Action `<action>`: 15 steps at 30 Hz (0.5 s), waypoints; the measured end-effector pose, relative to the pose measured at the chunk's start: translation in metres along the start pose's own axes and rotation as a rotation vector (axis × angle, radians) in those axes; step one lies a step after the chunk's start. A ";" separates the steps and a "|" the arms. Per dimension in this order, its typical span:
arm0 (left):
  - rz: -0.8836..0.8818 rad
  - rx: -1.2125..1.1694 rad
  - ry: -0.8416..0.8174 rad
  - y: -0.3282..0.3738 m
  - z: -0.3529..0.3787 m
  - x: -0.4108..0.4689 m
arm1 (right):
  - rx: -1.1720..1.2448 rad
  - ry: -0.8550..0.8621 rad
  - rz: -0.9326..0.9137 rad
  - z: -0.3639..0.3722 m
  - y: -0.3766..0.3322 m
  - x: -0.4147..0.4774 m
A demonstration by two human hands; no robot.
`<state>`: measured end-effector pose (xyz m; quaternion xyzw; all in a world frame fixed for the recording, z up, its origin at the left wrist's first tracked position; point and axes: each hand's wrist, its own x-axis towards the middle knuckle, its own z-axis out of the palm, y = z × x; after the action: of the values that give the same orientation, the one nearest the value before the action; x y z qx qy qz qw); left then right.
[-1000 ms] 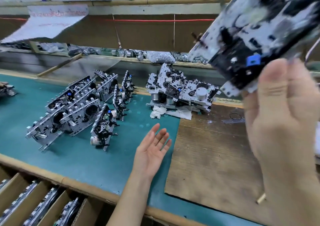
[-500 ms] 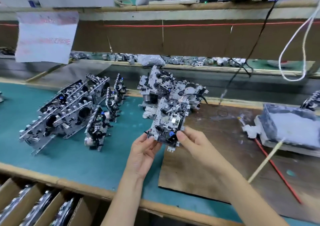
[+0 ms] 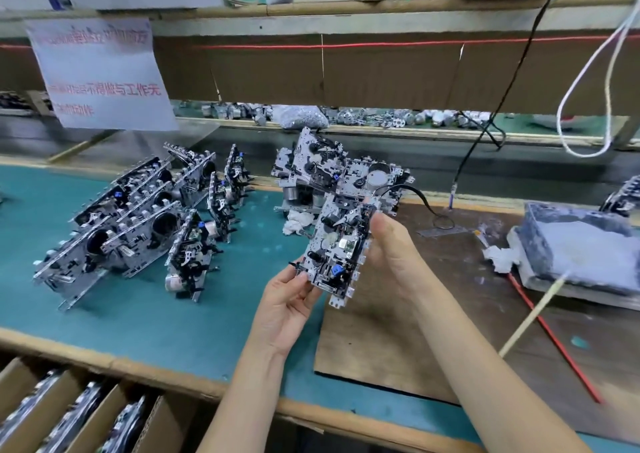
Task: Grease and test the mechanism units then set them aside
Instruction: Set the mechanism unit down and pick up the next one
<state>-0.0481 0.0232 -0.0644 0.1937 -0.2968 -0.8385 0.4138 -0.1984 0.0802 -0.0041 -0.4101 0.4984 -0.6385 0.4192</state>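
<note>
A mechanism unit is held tilted at the centre of the frame, above the edge of a brown board. Its lower left corner is pinched by the left hand; its right edge is gripped by the right hand. Other units are lined up on the green mat at left.

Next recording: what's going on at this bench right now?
A person holds one mechanism unit above the bench with both hands: the left hand pinches its lower left corner, and the right hand grips its right edge. Other units lean in rows on the green mat to the left; a pile lies behind. A tray of pale paste, probably grease, with a stick resting in it, sits untouched at the right.
</note>
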 end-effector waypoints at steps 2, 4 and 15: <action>0.010 -0.039 0.013 0.000 0.000 0.000 | -0.068 -0.019 0.017 -0.003 -0.004 0.001; -0.005 -0.051 0.017 0.001 -0.002 -0.001 | -0.115 0.097 0.038 -0.006 -0.007 0.009; 0.007 -0.006 0.054 0.001 0.008 -0.005 | -0.159 0.410 0.071 -0.022 -0.012 0.023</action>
<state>-0.0491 0.0293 -0.0578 0.2139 -0.2839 -0.8323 0.4254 -0.2279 0.0668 0.0067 -0.2858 0.6362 -0.6520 0.2974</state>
